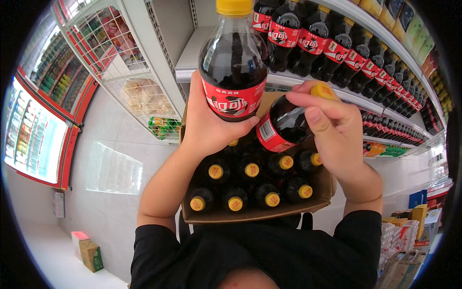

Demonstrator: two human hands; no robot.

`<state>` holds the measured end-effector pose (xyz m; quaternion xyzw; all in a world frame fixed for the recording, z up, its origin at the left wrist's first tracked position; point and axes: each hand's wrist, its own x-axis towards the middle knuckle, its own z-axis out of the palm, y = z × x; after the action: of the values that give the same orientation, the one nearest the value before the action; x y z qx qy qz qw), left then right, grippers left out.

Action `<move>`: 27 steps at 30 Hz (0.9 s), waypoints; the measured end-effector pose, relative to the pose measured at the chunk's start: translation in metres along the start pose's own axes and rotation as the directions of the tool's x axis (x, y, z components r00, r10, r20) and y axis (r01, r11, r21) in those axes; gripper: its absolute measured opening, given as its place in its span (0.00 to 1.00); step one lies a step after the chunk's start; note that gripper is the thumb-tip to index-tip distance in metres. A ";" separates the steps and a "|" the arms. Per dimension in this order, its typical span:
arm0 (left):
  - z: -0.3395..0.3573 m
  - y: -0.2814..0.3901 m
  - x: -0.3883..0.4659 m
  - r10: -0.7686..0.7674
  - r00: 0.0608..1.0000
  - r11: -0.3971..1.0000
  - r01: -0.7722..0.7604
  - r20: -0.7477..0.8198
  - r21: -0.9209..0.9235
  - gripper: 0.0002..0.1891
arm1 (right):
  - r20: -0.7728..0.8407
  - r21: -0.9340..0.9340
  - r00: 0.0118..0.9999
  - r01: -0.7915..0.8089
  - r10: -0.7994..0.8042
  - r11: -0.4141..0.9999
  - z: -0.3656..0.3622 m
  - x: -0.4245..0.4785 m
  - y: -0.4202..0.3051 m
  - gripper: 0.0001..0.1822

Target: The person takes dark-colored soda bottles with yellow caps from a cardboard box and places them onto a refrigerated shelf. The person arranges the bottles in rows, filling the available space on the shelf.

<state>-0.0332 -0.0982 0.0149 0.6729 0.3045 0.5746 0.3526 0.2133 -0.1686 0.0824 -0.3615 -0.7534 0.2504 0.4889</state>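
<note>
My left hand (209, 133) is wrapped around the lower part of a cola bottle (234, 61), held upright with its yellow cap at the top of the view. In my right hand (334, 126), a second cola bottle (285, 124) hangs tilted, gripped near its yellow cap, its barcode facing me. Below both hands stands an open cardboard box (249, 216) with several capped cola bottles (235, 203) upright in rows. The tilted bottle hides part of the box's far side.
Ahead to the right, a shelf edge (306, 80) carries a long row of cola bottles (285, 39), with lower shelves beneath. A white wire rack (122, 68) stands left of the box. Lit drink coolers (36, 133) are far left. Cartons (92, 254) sit at lower left; packaged goods (400, 234) at lower right.
</note>
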 end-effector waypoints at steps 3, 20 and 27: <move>-0.001 -0.005 -0.004 -0.010 1.000 0.999 0.009 0.008 0.035 0.55 | -0.040 0.046 0.999 -0.013 0.015 0.999 0.008 -0.012 0.013 0.18; 0.009 -0.006 -0.007 -0.129 0.990 0.988 0.124 -0.057 -0.092 0.45 | 0.102 -0.049 0.970 -0.216 0.220 0.975 0.054 -0.034 0.076 0.16; 0.007 -0.010 -0.011 -0.154 0.988 0.985 0.151 -0.029 -0.083 0.50 | 0.118 0.236 0.929 -0.370 0.352 0.898 0.049 -0.024 0.086 0.23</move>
<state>-0.0277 -0.1023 0.0002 0.6228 0.3378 0.5694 0.4169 0.2007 -0.1362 -0.0131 -0.4198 -0.6522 0.4441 0.4485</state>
